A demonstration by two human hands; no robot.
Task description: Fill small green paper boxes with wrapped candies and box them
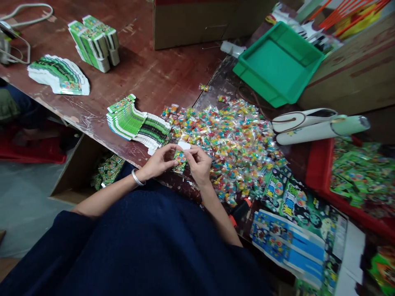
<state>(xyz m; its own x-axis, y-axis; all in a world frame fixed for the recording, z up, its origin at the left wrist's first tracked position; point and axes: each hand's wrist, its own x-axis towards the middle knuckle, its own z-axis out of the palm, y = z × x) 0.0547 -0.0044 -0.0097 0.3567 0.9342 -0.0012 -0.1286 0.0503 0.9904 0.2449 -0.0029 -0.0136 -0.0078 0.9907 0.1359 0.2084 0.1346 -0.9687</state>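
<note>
Left hand (162, 161) and right hand (199, 162) pinch a boxy carton (179, 160), white flap (184, 145) up (crinkly candy packets (228, 139) crowd the right!), near the edge of a broad, scuffed bench (173, 74).

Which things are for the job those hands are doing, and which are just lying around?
Probably for the job:
- small green carton, held by the left hand and right hand
- wrapped colorful candies
- overlapping row of green cartons

Probably just lying around:
- green plastic tray
- white cable
</note>
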